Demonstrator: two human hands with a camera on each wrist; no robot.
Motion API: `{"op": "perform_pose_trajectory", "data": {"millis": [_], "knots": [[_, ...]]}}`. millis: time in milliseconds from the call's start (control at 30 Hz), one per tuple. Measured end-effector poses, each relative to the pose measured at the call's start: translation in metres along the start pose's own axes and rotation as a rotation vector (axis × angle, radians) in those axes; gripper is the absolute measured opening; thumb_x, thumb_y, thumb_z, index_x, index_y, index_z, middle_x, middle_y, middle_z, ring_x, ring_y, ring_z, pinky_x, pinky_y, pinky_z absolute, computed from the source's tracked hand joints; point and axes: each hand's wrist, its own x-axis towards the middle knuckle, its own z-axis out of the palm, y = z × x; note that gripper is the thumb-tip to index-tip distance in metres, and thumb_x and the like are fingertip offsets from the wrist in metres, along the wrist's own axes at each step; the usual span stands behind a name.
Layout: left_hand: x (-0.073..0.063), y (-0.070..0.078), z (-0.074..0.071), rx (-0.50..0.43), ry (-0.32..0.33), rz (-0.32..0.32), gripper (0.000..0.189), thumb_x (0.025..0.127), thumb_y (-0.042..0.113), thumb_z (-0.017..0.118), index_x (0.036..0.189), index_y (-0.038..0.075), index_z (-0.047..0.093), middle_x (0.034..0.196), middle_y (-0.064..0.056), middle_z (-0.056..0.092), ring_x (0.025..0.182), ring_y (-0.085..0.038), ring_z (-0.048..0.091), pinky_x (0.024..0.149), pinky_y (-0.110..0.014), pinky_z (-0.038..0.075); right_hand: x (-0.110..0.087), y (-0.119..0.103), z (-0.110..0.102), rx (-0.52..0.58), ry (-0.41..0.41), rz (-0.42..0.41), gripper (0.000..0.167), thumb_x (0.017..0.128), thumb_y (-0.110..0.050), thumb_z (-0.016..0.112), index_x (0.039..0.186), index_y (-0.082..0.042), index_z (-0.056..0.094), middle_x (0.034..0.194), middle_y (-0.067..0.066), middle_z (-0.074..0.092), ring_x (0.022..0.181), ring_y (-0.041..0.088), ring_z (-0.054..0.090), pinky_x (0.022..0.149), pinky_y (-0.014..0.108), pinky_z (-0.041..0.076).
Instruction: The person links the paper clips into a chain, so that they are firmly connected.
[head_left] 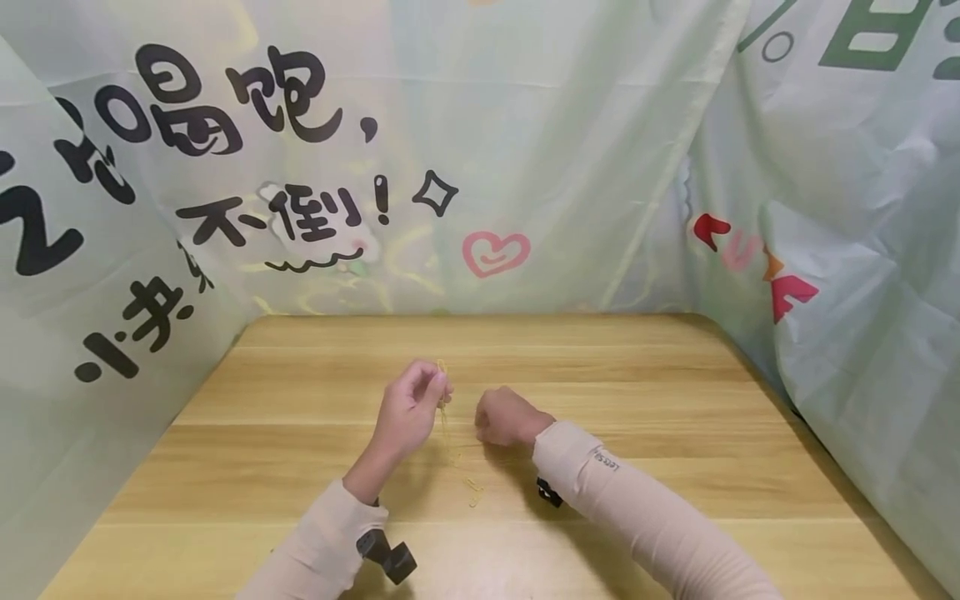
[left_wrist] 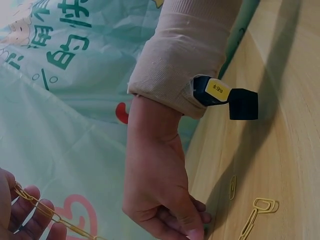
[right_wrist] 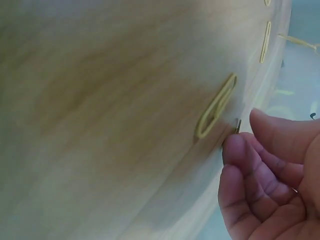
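My left hand [head_left: 408, 410] is raised above the table and pinches a chain of yellow paper clips [left_wrist: 75, 228] between thumb and fingers. The chain hangs down toward the tabletop. Just to the right, my right hand [head_left: 508, 417] is low over the wood with its fingers curled. In the right wrist view a small paper clip [right_wrist: 238, 126] pokes out at its thumb and index fingertips, most of it hidden. Beside those fingers lies a loose paper clip [right_wrist: 216, 106]. The left wrist view shows another single clip [left_wrist: 233, 187] on the table.
The wooden table [head_left: 615, 367] has printed cloth [head_left: 570, 183] hanging behind it and along both sides. A black wrist camera [head_left: 387, 557] sticks out from the left sleeve, and another [head_left: 549, 492] from the right one.
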Motion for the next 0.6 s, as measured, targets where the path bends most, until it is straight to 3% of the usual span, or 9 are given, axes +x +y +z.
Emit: {"op": "perform_pose_trajectory", "data": {"millis": [200, 400, 600], "knots": [[0.0009, -0.0001, 0.0006, 0.007, -0.009, -0.012, 0.012, 0.099, 0.006, 0.053, 0.09, 0.002, 0.058, 0.082, -0.008, 0.062, 0.075, -0.022, 0.059, 0.072, -0.03, 0.053, -0.0032, 0.0017, -0.0054, 0.029, 0.005, 0.025, 0.017, 0.08, -0.001, 0.07, 0.097, -0.005, 0.073, 0.092, 0.007, 0.07, 0.081, 0.021, 0.065, 0.076, 0.036, 0.055], [0.0008, -0.0008, 0.0017, 0.006, -0.014, -0.016, 0.012, 0.099, 0.007, 0.054, 0.089, 0.002, 0.058, 0.081, -0.008, 0.061, 0.076, -0.023, 0.06, 0.072, -0.029, 0.053, -0.0061, 0.0037, -0.0059, -0.037, 0.026, 0.04, 0.015, 0.079, 0.003, 0.066, 0.073, -0.01, 0.068, 0.076, -0.001, 0.065, 0.065, 0.014, 0.058, 0.062, 0.03, 0.053], [0.0011, -0.0011, 0.0024, 0.001, -0.006, -0.028, 0.011, 0.098, 0.005, 0.054, 0.088, 0.002, 0.058, 0.08, -0.008, 0.062, 0.075, -0.023, 0.059, 0.071, -0.028, 0.053, -0.0087, 0.0071, -0.0043, -0.027, -0.012, 0.08, 0.018, 0.082, -0.005, 0.071, 0.069, -0.013, 0.062, 0.068, -0.004, 0.059, 0.06, 0.011, 0.052, 0.056, 0.028, 0.048]]}}
